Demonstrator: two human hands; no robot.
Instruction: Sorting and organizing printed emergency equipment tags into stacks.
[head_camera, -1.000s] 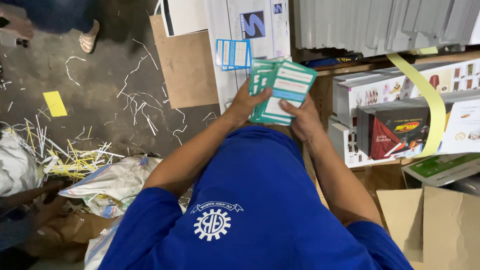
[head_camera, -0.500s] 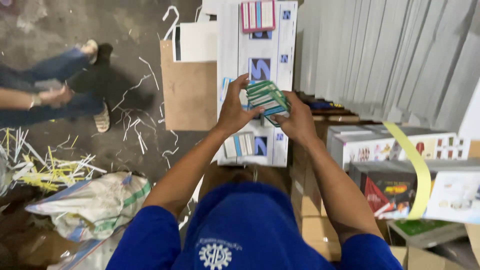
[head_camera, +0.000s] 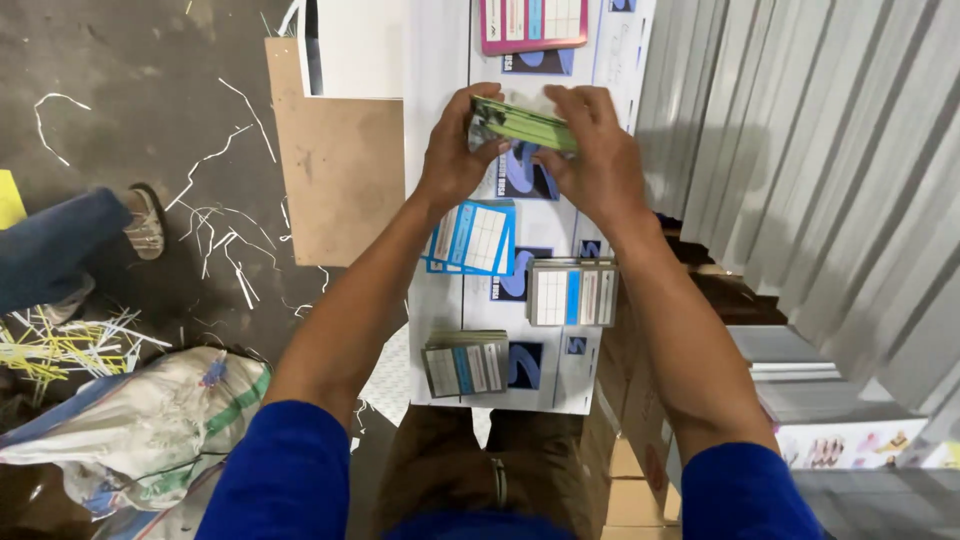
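Observation:
Both my hands hold one stack of green cards (head_camera: 522, 123) edge-on above a long white board (head_camera: 440, 150). My left hand (head_camera: 455, 150) grips the stack's left end and my right hand (head_camera: 590, 155) covers its right end. Below my hands on the board lie a blue-edged pile of cards (head_camera: 472, 238), a grey and blue pile (head_camera: 572, 293) and a darker pile (head_camera: 466, 364). A pink-edged pile (head_camera: 533, 24) lies at the board's far end.
A brown cardboard sheet (head_camera: 340, 170) lies left of the board. Corrugated metal sheeting (head_camera: 800, 170) runs along the right. Another person's leg and sandalled foot (head_camera: 95, 240) are at the left, with a filled sack (head_camera: 140, 430) and paper strips on the floor.
My view has swung down and forward over the white board. My hands have carried the green stack out over the board and turned it nearly flat, edge toward me.

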